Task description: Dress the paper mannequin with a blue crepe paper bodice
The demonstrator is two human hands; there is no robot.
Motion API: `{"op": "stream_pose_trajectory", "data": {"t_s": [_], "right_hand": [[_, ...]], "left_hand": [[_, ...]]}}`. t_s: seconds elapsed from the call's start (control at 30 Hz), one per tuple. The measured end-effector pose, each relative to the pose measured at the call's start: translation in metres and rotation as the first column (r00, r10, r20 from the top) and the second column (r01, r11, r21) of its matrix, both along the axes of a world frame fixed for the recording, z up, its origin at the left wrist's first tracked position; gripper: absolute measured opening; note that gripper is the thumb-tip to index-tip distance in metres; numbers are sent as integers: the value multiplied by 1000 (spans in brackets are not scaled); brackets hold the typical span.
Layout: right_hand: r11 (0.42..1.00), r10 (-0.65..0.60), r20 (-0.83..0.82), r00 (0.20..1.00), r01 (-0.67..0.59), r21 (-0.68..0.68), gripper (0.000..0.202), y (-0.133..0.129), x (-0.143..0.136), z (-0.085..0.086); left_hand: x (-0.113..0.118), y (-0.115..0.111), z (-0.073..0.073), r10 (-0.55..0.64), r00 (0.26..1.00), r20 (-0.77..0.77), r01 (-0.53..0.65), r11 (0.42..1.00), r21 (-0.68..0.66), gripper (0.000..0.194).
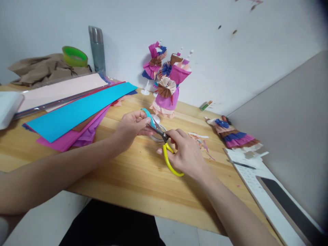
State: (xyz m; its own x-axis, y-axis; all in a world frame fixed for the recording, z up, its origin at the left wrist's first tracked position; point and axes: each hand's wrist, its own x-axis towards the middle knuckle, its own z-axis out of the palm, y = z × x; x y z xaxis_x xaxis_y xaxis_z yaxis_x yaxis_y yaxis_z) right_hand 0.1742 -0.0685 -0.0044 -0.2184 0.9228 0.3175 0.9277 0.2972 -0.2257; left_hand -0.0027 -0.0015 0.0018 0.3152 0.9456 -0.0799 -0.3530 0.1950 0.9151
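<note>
Nearest, a person's dark-clothed lap (110, 223) shows below the front edge of a pale wooden counter (123, 186), with light floor tiles (179, 230) on both sides. Above the counter, two bare hands work close together. The right hand (188, 152) grips scissors (164, 137) with bright yellow loop handles and dark metal blades; the blades are parted and point toward the left hand. The left hand (131, 127) pinches a narrow, curved, light blue strip (148, 114) between thumb and fingers, right at the blade tips. Just behind them, a pale ring (155, 138) lies partly hidden on the wood. To the right are small paper scraps (200, 140), and a white board (252, 177) bearing a pen (242, 164) and a dark flat device (289, 208). To the left, long sheets of paper (84, 107) fan out in turquoise, magenta, purple and brown, beside a pale pink sheet (64, 89) in clear wrapping. Farther back, small paper dresses (167, 97) in magenta, blue, brown and peach, with pleated rosettes, stand on white stands; another ruffled dress (234, 135) lies at right. Behind the sheets sit brown cloth (46, 70), a green ring (74, 57) and a grey-green flask (97, 51). A plain, pale wall (133, 20) with a few dark spots closes the view.
</note>
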Motion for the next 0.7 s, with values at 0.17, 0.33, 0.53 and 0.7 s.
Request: {"op": "stream_pose_trajectory", "data": {"t_s": [0.17,0.33,0.53,0.7], "right_hand": [[1000,4,-20,1000,-4,-22,39,0,-1,-1],[1000,3,-18,1000,-3,-27,40,0,-1,0],[1000,-13,-9,1000,13,-13,40,1,0,-2],[1000,-3,-9,1000,3,-25,40,0,0,-3]], "left_hand": [[0,-1,1,-15,998,-56,13,1000,-21,18],[2,-2,4,32,997,-72,-34,999,-29,19],[2,1,-1,15,996,-86,-16,1000,-19,18],[-1,4,-10,-19,997,-75,22,999,33,16]]}}
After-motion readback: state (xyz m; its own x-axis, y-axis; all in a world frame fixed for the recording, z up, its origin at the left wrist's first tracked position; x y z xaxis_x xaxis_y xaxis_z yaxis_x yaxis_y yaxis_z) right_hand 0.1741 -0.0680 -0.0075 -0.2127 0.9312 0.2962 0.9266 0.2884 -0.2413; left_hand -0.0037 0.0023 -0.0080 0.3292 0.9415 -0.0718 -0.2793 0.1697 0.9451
